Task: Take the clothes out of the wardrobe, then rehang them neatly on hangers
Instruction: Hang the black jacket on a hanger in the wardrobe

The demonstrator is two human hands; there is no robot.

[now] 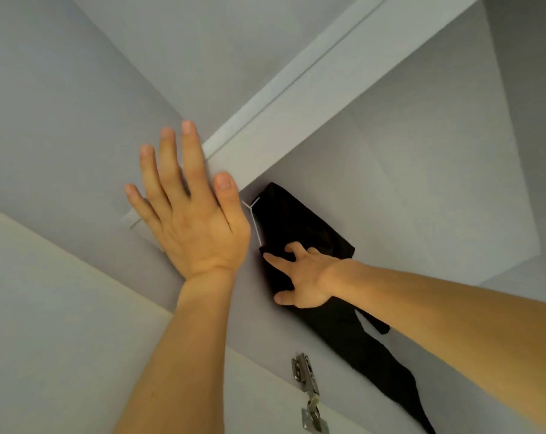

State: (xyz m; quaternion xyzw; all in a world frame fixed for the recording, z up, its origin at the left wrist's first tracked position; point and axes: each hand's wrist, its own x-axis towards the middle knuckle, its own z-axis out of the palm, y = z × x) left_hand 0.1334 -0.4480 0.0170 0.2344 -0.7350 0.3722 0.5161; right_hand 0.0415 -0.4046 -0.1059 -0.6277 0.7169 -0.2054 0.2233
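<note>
Head view: left hand lies flat, fingers straight, against the wardrobe frame, likely as a brace, while right hand grips the black garment hanging on its white hanger inside, probably to lift it out.

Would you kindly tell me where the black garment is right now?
In the head view, right of centre, the black garment hangs inside the wardrobe, gripped by the right hand, just right of the left hand.
</note>
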